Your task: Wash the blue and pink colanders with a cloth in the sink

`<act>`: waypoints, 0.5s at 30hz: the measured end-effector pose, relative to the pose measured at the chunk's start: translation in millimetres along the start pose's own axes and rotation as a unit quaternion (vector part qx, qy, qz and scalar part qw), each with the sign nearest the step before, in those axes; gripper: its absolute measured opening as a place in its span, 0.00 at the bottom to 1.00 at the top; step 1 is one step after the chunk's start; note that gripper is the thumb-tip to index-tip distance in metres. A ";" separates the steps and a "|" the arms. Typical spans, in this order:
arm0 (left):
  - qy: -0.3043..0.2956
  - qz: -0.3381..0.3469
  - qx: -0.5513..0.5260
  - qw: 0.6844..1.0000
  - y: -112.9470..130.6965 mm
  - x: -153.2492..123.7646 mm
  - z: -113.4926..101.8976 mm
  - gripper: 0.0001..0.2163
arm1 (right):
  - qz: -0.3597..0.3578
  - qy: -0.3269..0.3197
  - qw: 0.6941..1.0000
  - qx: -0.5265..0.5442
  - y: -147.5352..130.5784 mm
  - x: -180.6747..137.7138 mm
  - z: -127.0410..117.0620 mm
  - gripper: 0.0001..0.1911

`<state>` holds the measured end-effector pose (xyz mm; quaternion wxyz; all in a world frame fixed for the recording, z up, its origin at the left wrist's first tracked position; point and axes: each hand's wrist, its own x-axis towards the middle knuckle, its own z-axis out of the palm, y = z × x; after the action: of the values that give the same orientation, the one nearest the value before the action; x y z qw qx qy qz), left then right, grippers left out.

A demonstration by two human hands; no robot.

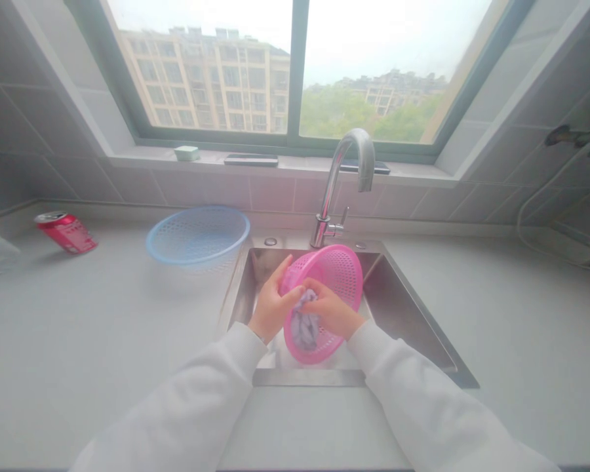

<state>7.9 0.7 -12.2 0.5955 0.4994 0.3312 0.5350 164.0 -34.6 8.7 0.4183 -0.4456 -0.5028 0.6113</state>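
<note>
Now the left hand [273,298] clamps the near side of the tilted pink basket [343,272], sink [408,314] below the grip, while the right hand [330,311] pinches the grey cloth [305,330] between them; best brace that left hold and rub evenly along the holes

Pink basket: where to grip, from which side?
Probably the upper right rim of the pink basket, pinched from the right. It's tilted, mouth toward the camera, so that edge stands clear; the left hand covers the left side, and the right hand is at the cloth.
</note>
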 end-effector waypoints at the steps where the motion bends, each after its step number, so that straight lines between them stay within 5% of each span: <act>1: -0.006 -0.004 -0.003 1.000 -0.5 0.0 0.5 0.33 | -0.012 0.016 0.999 0.033 -0.6 0.3 0.1 0.19; 3: -0.016 -0.013 -0.011 1.000 1.2 0.5 0.3 0.31 | -0.018 0.008 1.000 0.007 -3.5 0.1 -2.5 0.19; 5: -0.010 -0.023 -0.027 0.999 5.6 1.0 -1.6 0.32 | -0.001 -0.051 0.991 -0.126 -7.7 -1.0 -7.3 0.15; 9: 0.030 -0.033 -0.055 0.997 12.8 0.8 -6.6 0.43 | 0.031 -0.144 0.908 -0.391 -9.0 -2.3 -16.6 0.15; 12: 0.023 -0.011 -0.041 0.999 8.9 -0.3 -6.5 0.47 | 0.024 -0.134 0.898 -0.418 -3.9 -0.8 -17.6 0.16; 15: -0.007 0.002 -0.016 1.000 0.2 -1.1 -4.1 0.48 | 0.014 -0.103 0.931 -0.350 -1.1 0.1 -12.3 0.15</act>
<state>3.8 0.6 -13.3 0.6051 0.4938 0.3173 0.5379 175.9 -31.3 8.6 0.1732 -0.5050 -0.7189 0.4452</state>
